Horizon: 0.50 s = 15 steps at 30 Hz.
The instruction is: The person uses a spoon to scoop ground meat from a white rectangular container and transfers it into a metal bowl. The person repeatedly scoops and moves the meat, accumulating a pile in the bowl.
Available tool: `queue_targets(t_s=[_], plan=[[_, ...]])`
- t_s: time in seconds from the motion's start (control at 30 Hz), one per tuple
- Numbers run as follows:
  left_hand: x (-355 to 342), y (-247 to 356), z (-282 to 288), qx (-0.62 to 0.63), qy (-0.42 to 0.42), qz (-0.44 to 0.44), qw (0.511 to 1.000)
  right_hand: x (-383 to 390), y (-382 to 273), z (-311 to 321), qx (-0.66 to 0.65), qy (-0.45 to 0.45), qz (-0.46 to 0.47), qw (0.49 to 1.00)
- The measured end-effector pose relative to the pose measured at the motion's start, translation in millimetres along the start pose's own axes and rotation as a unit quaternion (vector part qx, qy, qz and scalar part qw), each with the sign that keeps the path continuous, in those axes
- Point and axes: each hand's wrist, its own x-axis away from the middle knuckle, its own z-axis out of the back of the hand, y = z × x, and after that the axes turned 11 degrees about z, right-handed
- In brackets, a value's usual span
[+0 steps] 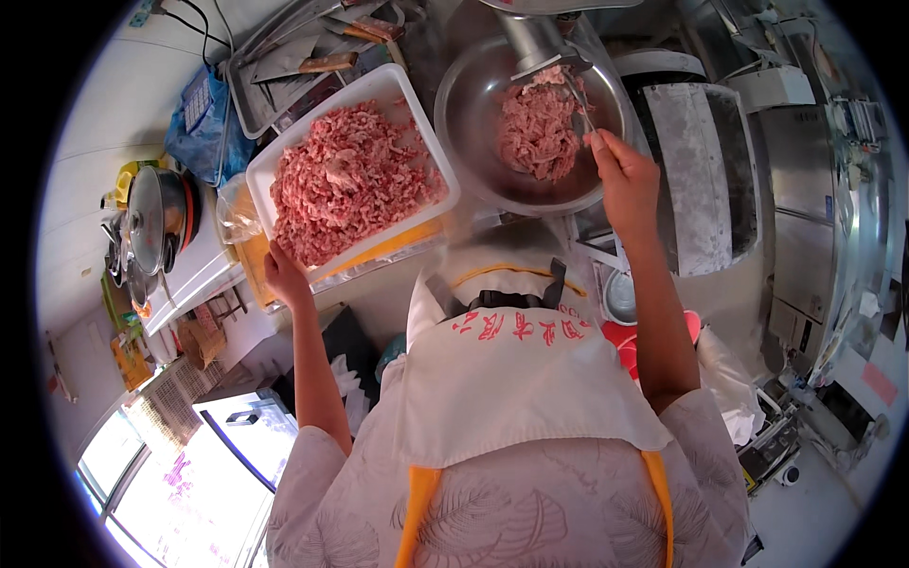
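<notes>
Ground meat (346, 185) is heaped in a white plastic tray (431, 156), tilted on the counter to the left. My left hand (284, 275) grips the tray's near left corner, its fingers partly hidden by the rim. In my right hand (628, 185) is a thin metal utensil (579, 99), its upper end at the outlet of a meat grinder (540, 47). I cannot make out the utensil's tip. Below the outlet, minced meat (540, 133) lies in strands inside a large steel bowl (469, 95), and some meat still clings to the outlet.
Cleavers and knives (327, 63) lie in a metal tray (244, 90) at the far left. Beside it sits a blue plastic bag (204, 128). A lidded pot (147, 220) stands farther left. Right of the bowl is a worn metal box (696, 175). A yellow board (256, 265) lies under the white tray.
</notes>
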Motion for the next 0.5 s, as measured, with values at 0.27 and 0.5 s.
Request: queue_targets(t_s=[0.27, 0.5], plan=[[-1.3, -4.3, -1.6, -0.004, -0.001, -0.002, 1.000, -14.7, -13.6, 5.4, 0.330, -0.120, 0.238, 0.906], [-3.4, -6.3, -0.4, 0.019, -0.024, -0.001, 1.000, -11.9, 2.8, 1.5, 0.345, -0.140, 0.218, 0.902]])
